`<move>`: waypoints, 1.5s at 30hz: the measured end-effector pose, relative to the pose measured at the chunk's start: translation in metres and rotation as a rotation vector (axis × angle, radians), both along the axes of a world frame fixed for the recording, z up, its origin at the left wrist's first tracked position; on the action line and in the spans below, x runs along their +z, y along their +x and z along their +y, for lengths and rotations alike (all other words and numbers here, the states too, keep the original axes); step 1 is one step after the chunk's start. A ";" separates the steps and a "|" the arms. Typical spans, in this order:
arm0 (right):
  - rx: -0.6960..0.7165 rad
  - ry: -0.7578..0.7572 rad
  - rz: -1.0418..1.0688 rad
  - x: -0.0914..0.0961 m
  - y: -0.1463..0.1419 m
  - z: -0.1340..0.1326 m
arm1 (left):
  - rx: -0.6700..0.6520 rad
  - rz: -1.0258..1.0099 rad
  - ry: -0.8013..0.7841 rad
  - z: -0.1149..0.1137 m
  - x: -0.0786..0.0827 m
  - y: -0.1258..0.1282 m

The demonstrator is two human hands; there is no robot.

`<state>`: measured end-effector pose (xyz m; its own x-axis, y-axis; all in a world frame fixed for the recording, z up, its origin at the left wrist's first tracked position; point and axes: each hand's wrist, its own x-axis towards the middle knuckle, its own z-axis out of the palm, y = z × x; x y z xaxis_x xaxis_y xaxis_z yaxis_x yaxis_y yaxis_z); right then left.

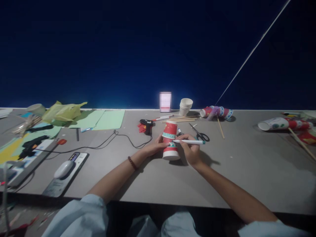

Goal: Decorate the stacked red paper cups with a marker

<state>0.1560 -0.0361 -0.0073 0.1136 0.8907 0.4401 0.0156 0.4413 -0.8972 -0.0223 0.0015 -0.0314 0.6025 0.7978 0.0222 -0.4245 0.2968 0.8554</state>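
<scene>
Cup (171, 149), L hand (156, 147) (room to tbl edge (170, 201))

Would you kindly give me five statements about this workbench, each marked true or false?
1. The right hand holds a marker. True.
2. The left hand is gripping the scissors. False: the left hand holds the decorated paper cups.
3. A beaded bracelet is on the left wrist. True.
4. The stack of plain white cups lies on its side. False: the stack of plain white cups stands upright.
5. In the picture, the glue gun lies left of the decorated paper cups. True.
</scene>
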 end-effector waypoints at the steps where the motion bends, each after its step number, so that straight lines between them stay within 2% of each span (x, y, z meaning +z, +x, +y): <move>1: -0.002 -0.003 -0.006 0.000 0.000 0.000 | 0.002 -0.002 -0.003 0.000 0.000 0.000; 18: 0.020 0.009 0.056 0.002 -0.001 0.001 | -0.004 -0.009 -0.011 -0.004 0.010 0.000; 24: 0.035 0.004 0.122 0.003 -0.002 0.001 | 0.000 -0.060 -0.093 0.001 0.005 0.001; 30: 0.054 0.013 0.139 -0.002 -0.001 0.002 | 0.002 -0.058 -0.103 0.002 0.005 0.001; 36: 0.027 0.039 0.093 -0.008 0.001 0.002 | 0.005 -0.038 -0.110 0.000 0.008 0.001; 45: -0.061 0.008 -0.092 -0.005 0.002 -0.001 | 0.051 -0.021 -0.101 -0.002 0.007 0.003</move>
